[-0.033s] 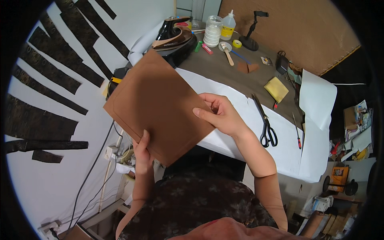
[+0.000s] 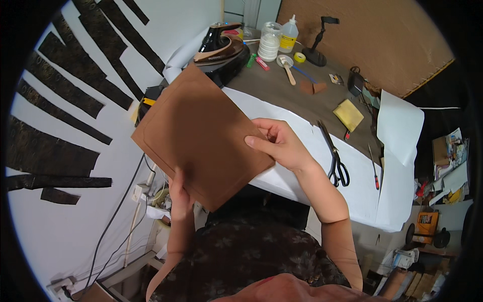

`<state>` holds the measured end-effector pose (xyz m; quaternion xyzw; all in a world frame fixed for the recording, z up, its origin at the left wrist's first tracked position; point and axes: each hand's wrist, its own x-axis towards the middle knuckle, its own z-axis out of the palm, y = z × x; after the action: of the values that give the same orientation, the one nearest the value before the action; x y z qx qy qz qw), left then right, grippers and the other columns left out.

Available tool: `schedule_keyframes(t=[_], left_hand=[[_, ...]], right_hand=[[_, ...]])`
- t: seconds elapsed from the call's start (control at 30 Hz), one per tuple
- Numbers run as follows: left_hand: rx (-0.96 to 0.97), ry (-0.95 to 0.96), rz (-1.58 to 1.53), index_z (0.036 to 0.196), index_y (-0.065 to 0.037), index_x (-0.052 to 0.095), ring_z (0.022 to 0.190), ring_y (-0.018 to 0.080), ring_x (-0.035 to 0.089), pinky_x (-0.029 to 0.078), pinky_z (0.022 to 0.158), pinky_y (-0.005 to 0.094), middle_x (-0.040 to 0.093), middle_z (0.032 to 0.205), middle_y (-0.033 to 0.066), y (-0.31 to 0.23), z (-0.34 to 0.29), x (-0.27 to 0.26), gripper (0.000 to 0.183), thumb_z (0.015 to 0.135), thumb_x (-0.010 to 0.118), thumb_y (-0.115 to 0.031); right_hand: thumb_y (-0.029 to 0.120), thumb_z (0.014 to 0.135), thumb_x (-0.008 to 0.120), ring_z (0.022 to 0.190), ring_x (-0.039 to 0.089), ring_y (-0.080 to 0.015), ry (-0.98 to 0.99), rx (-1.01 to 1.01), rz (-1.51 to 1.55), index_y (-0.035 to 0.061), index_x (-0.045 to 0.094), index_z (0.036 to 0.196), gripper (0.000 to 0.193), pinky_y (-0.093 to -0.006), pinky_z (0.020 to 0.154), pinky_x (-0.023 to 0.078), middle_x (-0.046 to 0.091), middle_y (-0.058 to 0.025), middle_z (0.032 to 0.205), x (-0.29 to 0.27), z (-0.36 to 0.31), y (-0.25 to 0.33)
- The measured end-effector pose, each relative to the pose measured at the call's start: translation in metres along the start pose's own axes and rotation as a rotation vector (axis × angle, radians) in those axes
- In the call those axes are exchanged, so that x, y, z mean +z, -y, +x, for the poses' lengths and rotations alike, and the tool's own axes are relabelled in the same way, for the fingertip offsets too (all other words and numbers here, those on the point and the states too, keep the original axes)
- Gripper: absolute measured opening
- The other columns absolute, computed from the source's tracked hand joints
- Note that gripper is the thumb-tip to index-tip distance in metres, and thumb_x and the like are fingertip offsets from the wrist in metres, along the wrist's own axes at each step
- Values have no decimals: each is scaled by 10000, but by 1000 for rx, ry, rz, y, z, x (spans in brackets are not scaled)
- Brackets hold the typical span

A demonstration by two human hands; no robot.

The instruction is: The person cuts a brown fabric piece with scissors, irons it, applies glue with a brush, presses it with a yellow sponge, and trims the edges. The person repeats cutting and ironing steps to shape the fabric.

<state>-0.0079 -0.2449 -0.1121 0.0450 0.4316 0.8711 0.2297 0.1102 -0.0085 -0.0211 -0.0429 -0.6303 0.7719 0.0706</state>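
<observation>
I hold a brown rectangular sheet, stiff like leather or card, up in front of me with a faint line running near its border. My left hand grips its lower edge from underneath. My right hand pinches its right edge, thumb on top. Behind the sheet a white paper covers the near part of the worktable.
Black scissors and a red-handled tool lie on the paper to the right. Farther back are a yellow sponge, an iron, a jar, a glue bottle and a brush. Dark strips hang on the left wall.
</observation>
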Motion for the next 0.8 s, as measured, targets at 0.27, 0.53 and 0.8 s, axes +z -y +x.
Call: schedule_keyframes(t=[0.27, 0.53, 0.8], left_hand=[[1284, 257, 1244, 1364, -13, 431, 1320, 258, 437, 285, 1112, 459, 457, 1394, 164, -61, -1, 19, 562, 839, 599, -124], [905, 463, 1011, 858, 3, 632, 757, 259, 703, 547, 661, 314, 702, 856, 140, -105, 9, 32, 160, 710, 691, -15], [441, 277, 830, 940, 26, 530, 564, 91, 504, 398, 509, 234, 538, 620, 69, -97, 49, 29, 116, 851, 603, 8]], right_hand=[[83, 892, 651, 943, 650, -100, 54, 250, 255, -46, 612, 1169, 308, -240, 862, 488, 689, -66, 1071, -16, 21, 8], [142, 890, 631, 842, 673, -257, -359, -521, -1352, 38, 670, 1048, 193, -359, 756, 514, 687, -113, 864, -104, 210, 54], [-16, 644, 768, 822, 543, -312, 264, -307, -1585, 27, 516, 945, 394, -388, 759, 444, 583, -150, 854, -150, 380, 47]])
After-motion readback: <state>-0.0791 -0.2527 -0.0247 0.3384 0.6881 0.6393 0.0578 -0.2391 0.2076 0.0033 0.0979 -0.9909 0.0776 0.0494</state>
